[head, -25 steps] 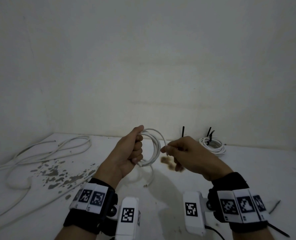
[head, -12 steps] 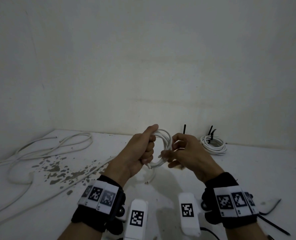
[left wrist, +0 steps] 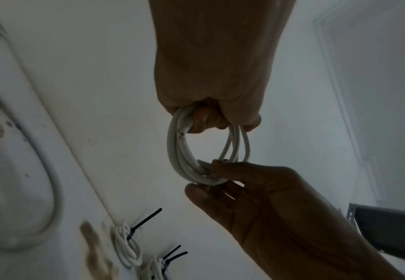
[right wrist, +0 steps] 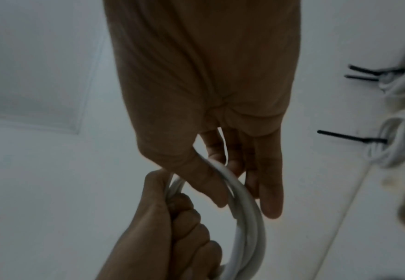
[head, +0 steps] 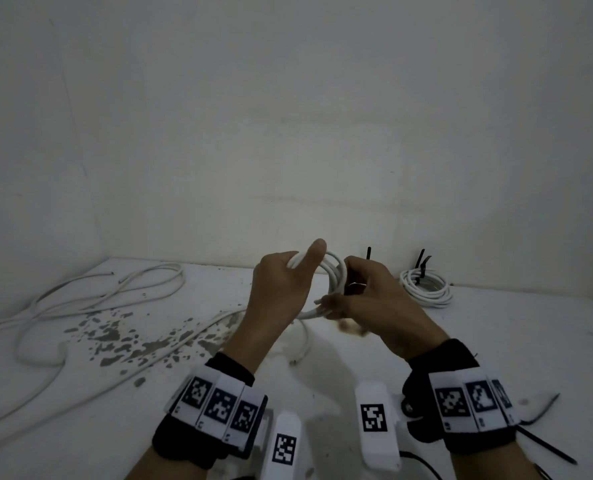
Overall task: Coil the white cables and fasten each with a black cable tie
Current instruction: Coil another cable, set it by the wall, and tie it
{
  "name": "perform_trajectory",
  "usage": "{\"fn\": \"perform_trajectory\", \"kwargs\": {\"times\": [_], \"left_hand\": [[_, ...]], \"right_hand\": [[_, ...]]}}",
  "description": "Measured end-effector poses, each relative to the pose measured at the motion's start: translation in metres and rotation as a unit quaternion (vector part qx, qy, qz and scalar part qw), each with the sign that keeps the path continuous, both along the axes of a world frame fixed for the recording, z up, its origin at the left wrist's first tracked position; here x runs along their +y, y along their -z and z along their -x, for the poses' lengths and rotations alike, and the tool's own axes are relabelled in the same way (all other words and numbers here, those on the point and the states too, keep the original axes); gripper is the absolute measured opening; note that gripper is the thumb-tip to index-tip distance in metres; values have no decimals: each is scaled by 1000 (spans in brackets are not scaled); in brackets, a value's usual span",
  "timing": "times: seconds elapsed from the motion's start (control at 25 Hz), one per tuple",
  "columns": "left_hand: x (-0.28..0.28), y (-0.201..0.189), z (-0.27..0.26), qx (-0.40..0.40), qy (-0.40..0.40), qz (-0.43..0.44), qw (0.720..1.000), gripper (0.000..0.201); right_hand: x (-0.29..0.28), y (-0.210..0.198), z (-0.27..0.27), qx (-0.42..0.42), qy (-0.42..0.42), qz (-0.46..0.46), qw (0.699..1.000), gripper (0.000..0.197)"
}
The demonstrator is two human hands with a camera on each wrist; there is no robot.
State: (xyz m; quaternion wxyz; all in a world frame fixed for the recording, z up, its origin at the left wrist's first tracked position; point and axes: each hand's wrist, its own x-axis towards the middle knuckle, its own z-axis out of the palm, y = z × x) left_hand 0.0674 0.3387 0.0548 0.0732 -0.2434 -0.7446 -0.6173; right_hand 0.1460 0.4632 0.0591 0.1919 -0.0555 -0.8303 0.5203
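A white cable (head: 333, 285), wound into a small coil of several loops, is held upright above the middle of the counter. Two finished white coils (left wrist: 127, 244), each bound with a black cable tie (left wrist: 146, 220), lie near the counter's far edge, while uncoiled white cables (head: 90, 299) sprawl toward its left edge.

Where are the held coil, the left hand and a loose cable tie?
coil (left wrist: 184, 157), left wrist view, on the left side of the loops.
left hand (head: 281, 292), head view, on the back of the hand.
cable tie (head: 544, 446), head view, on the strap lying by the right wrist.
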Motion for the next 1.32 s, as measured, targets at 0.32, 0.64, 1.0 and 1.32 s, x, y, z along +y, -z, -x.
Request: {"fn": "perform_trajectory", "kwargs": {"times": [0.32, 0.64, 1.0, 1.32], "left_hand": [[11, 10, -2, 54, 13, -5, 998, 64], [1, 8, 3, 107, 44, 0, 993, 51], [4, 1, -4, 68, 84, 2, 994, 54], [4, -2, -3, -21, 110, 7, 994, 54]], "right_hand": [[-8, 5, 5, 65, 71, -130, 987, 22], [-10, 13, 13, 75, 31, -53, 995, 30], [7, 13, 13, 113, 53, -164, 979, 26], [1, 9, 8, 104, 69, -237, 963, 27]]}}
